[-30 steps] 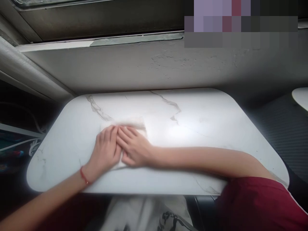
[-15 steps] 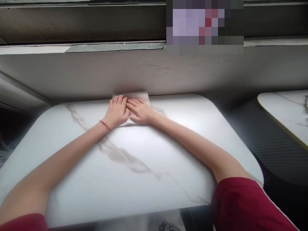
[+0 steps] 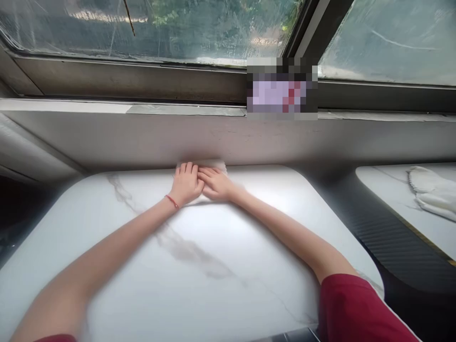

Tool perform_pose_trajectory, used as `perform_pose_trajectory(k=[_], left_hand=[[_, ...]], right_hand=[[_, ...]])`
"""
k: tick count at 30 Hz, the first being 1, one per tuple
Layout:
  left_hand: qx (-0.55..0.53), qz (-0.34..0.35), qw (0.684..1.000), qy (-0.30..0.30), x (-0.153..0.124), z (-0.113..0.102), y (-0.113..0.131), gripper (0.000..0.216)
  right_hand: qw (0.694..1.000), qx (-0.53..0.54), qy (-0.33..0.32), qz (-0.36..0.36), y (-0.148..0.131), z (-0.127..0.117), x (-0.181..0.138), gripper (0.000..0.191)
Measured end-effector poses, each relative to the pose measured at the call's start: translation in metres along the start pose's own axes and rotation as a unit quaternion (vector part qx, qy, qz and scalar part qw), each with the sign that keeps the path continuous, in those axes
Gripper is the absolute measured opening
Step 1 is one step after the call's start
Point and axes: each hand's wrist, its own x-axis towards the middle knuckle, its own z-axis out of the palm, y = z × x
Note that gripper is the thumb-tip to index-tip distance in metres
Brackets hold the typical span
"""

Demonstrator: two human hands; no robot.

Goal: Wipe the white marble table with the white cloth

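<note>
My left hand (image 3: 186,182), with a red string bracelet (image 3: 172,201) at the wrist, lies flat on a white cloth (image 3: 216,163) at the far edge of the marbled white table (image 3: 199,308). Close against it, with fingertips meeting its side, my right hand (image 3: 217,185) presses flat on the same cloth. The fingers of both hands are stretched out and not wrapped round it. Most of the cloth is hidden under the hands; its edge shows beyond the fingers and a strip shows below the palms.
Behind the table rises a pale wall (image 3: 149,137) with a ledge and a window (image 3: 199,28) above. To the right, past a dark ribbed surface (image 3: 384,242), another white table (image 3: 388,192) carries a crumpled white cloth (image 3: 436,192). A blurred-out patch covers part of the ledge.
The view has tilted up, bringing in the window and the second table's crumpled cloth. Both hands are still flat on the cloth at the table's far edge.
</note>
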Motion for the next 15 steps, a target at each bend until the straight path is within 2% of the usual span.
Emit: perform_pose_trajectory(k=[9, 15], left_hand=[[-0.013, -0.001, 1.000, -0.010, -0.004, -0.004, 0.003, 0.040], [-0.019, 0.016, 1.000, -0.015, -0.037, -0.019, 0.019, 0.044]], right_hand=[[0.998, -0.022, -0.035, 0.054, -0.013, -0.008, -0.002, 0.052], [0.999, -0.025, -0.030, 0.033, -0.037, -0.007, -0.025, 0.054]])
